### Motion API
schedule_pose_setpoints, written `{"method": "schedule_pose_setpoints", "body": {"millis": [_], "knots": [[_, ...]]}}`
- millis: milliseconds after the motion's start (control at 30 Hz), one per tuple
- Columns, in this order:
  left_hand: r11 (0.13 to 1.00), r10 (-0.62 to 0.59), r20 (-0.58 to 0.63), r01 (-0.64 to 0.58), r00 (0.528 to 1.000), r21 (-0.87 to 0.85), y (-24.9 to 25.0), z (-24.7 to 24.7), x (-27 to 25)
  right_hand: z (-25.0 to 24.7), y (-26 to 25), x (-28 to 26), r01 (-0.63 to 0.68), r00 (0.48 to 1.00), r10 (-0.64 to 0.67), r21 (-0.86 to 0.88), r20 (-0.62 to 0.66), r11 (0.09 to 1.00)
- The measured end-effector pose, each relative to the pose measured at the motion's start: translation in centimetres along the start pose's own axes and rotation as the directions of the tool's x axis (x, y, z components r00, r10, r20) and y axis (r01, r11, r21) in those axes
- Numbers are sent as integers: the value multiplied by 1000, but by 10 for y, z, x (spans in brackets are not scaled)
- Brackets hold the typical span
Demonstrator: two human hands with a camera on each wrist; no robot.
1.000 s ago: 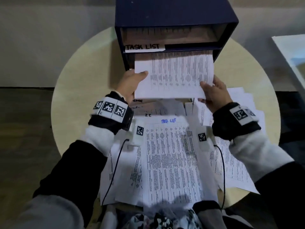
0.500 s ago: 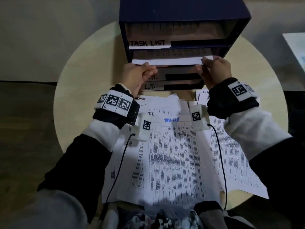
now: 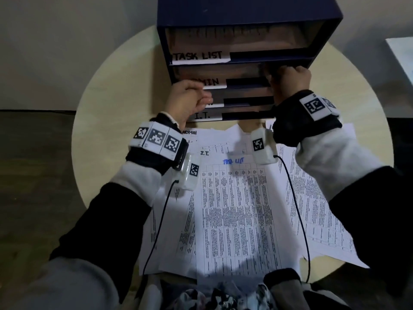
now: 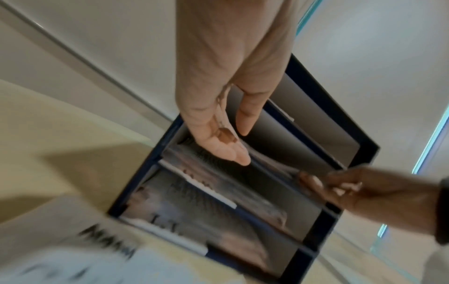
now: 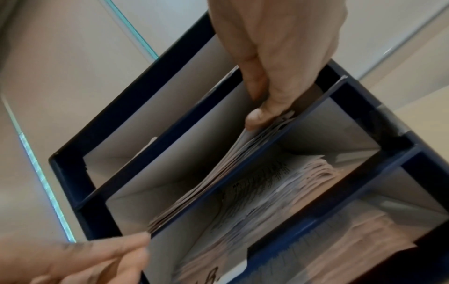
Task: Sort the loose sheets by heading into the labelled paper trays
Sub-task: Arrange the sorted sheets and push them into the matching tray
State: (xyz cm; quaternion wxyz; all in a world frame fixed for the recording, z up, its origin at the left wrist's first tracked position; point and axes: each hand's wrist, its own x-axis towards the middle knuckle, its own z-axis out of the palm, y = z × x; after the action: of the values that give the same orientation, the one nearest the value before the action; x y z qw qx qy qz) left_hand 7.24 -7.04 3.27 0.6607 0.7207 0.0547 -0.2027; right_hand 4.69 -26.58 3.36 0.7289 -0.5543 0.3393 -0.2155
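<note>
The right hand reaches into the ADMIN tray, second from the top, its thumb and fingers pinching the near edge of the stack of sheets lying there. The left hand hovers in front of the lower trays with fingers loosely extended, holding nothing. Both work at a dark blue tray unit on a round table, with slots labelled TASK LIST, ADMIN and I.T.; a fourth label is hidden behind the left hand. More loose sheets lie spread on the table nearer the person, the top one headed TASK LIST. To finish well, the sheet probably needs pushing fully back and squaring against the stack, so no corner juts out and catches.
</note>
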Motion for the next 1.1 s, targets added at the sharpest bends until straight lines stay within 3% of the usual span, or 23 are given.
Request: {"method": "schedule_pose_setpoints", "body": {"millis": [167,233,333,400,467,533,633,700,767,833,900,967,1000,1067,1100], "knots": [[949,-115,91,83,989,305,-40,-9,-24,-18,12,-18,-68,995,55,165,80,984],[842,-189,151,81,970,533,-60,-11,-31,-30,25,-29,-112,990,92,199,107,973],[607,-268,196,7,943,795,-84,-13,-37,-46,51,-47,-43,978,67,-125,200,991],[519,-268,197,-31,943,854,-93,-12,-39,-55,65,-61,112,940,65,-482,336,869],[481,-251,216,-72,943,874,-96,-10,-41,-64,77,-72,277,872,168,-747,459,605],[427,-230,255,-138,939,893,-99,-8,-44,-71,88,-80,372,821,292,-848,490,377],[370,-252,255,-151,934,917,-104,-7,-50,-77,91,-86,415,819,346,-889,458,193],[440,-239,252,-127,938,889,-108,-10,-52,-80,88,-89,435,828,330,-890,454,133],[649,-142,239,-92,960,755,-106,-10,-57,-82,83,-90,466,834,275,-877,479,115],[796,-36,178,-80,983,600,-96,-10,-63,-85,81,-89,437,863,212,-888,459,147],[828,81,144,-147,986,541,-80,-7,-66,-89,79,-83,335,924,106,-912,367,235],[872,179,109,-209,978,443,-63,-6,-65,-94,76,-78,235,965,-1,-862,263,449],[897,206,75,-219,976,384,-54,-7,-64,-96,73,-76,171,975,9,-779,221,603],[943,233,-10,-224,972,248,-37,-9,-59,-98,68,-78,20,976,86,-477,198,879],[956,244,-48,-232,969,181,-27,-10,-57,-99,65,-80,-48,967,124,-321,221,946]]}}
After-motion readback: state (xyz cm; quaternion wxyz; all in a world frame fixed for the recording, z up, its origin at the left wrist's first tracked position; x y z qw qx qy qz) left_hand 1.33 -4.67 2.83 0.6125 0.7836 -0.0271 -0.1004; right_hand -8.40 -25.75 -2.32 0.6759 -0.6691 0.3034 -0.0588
